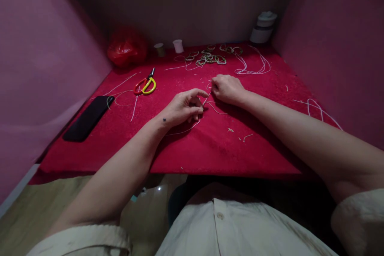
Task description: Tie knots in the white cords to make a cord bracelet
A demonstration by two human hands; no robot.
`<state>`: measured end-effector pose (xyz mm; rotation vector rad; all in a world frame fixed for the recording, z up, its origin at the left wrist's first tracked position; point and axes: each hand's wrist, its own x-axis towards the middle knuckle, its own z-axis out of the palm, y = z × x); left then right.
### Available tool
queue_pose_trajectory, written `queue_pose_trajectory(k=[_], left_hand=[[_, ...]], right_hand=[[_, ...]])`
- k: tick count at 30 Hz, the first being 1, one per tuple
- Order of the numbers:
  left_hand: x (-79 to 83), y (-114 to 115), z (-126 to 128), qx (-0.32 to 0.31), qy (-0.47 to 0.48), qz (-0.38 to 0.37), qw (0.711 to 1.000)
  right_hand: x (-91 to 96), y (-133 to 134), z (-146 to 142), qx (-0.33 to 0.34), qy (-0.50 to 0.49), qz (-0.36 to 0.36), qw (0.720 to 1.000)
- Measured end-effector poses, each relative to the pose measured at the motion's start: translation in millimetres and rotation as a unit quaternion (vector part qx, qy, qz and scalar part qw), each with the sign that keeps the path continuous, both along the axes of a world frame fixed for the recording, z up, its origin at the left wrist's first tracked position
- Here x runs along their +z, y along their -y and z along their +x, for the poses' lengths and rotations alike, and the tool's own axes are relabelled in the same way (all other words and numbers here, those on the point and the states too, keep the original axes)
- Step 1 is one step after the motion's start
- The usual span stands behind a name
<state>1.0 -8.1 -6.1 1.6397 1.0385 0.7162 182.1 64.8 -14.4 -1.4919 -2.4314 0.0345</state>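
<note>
Between my two hands a thin white cord (206, 99) runs at a slant, just above the red cloth. My left hand (187, 106) pinches its lower end between thumb and fingers, with the index finger stretched out along it. Closed in a loose fist, my right hand (225, 87) grips the upper end; its fingertips are partly hidden. A loose white tail (189, 129) curves from under my left hand toward me. A second loose strand (217, 111) trails to the right, below my right hand.
Scissors (148, 85) and a black phone (88, 119) lie at the left. Behind are a red plastic bag (127, 50), two thread spools (178, 46), braided cord loops (208, 58), white cords (255, 71) and a lidded container (264, 28). Pink walls (336, 48) flank the table.
</note>
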Motion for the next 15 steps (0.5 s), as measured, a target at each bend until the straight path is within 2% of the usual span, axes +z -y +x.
queue_pose_trajectory(k=[6,9,11,13,15], left_hand=[[0.3,-1,-3,-0.018,-0.01,0.003,1.0],[1.7,-1,-2,-0.002,-0.018,0.012,1.0],[3.2,-1,-3,0.012,-0.022,0.025,0.999],[5.0,-2,-3,0.026,-0.02,0.033,0.999],[6.7,-2,-4,0.034,-0.013,0.034,0.999]], right_hand=[[-3.2,4,-1,-0.02,-0.023,-0.01,0.999],[-3.5,1,7,-0.051,-0.088,-0.021,0.995],[-0.3,2,14,-0.064,-0.153,-0.003,0.986],[4.8,10,19,-0.041,-0.211,0.03,0.976],[8.8,22,16,0.037,-0.261,0.01,0.964]])
